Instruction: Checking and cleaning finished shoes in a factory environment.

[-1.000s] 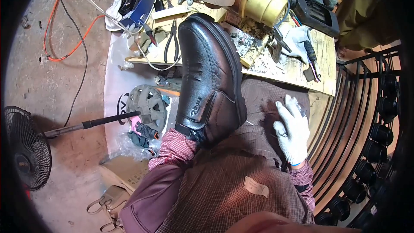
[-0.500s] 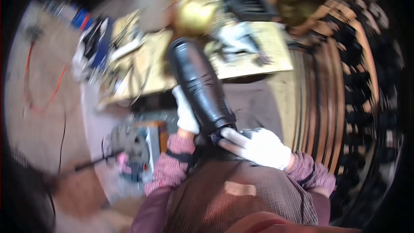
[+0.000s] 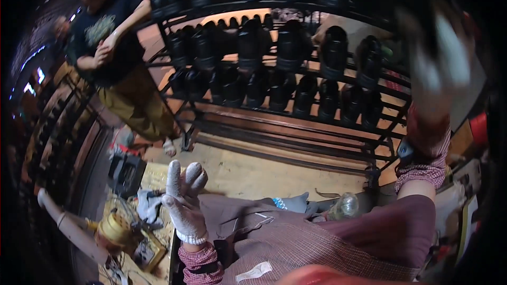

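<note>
My left hand (image 3: 185,203), in a white knitted glove, is raised low in the picture, left of centre. Its fingers are spread and hold nothing. A workbench (image 3: 153,174) lies beside and beyond it. My right hand (image 3: 443,63), also gloved, reaches up at the far right, beside the right end of a dark metal rack (image 3: 296,113). Motion smears its fingers, and deep shadow hides whatever might be in them. Black shoes (image 3: 290,45) stand in rows on the rack; several lie just left of my right hand.
On the left a person (image 3: 113,37) stands by the rack's end with hands together. A yellow machine (image 3: 116,230), a grey pipe (image 3: 71,227), a grey cloth (image 3: 149,206) and a black crate (image 3: 125,174) are at the lower left. A clear bottle (image 3: 346,206) is right of centre.
My view has swung from the bench to the shoe rack. Both hands were at a black shoe; now they are apart, the left empty and the right reaching up at the far right.
</note>
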Demonstrator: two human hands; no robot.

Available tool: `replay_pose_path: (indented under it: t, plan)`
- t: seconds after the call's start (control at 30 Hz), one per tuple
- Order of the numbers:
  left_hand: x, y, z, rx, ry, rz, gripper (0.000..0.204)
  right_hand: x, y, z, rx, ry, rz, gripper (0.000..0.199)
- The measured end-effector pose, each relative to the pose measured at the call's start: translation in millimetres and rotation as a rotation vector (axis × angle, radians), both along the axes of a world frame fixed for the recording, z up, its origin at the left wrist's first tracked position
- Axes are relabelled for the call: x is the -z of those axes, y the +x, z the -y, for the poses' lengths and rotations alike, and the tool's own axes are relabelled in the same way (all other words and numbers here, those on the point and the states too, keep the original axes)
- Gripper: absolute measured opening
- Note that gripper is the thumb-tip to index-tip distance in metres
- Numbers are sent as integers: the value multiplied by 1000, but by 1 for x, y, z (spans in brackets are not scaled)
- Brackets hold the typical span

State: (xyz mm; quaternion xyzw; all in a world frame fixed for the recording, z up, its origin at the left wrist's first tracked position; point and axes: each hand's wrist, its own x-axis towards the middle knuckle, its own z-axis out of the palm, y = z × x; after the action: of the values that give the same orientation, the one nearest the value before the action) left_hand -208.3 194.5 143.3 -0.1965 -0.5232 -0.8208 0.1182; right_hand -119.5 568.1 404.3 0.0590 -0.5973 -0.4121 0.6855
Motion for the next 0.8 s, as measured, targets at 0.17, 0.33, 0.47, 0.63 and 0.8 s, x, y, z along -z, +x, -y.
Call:
replay_pose_path:
  t: [0.17, 0.33, 0.47, 0.63, 0.8]
  plan:
    - [-14, -4, -8, -29, -57, 40, 84, -64, -87, -157, 324, -417, 141, 23]
    - [-28, -18, -10, -40, -49, 0, 85, -136, -76, -326, 557, -1022, 655, 49]
    - [-18, -15, 3, -106, -9, 108, 85, -103, -107, -324, 433, -963, 494, 31]
    - [-1, -9, 25, -179, -15, 162, 79, -110, -101, -376, 298, -971, 517, 22]
    - [3, -15, 36, -248, 81, 266, 75, -88, -134, -318, 218, -396, 139, 39]
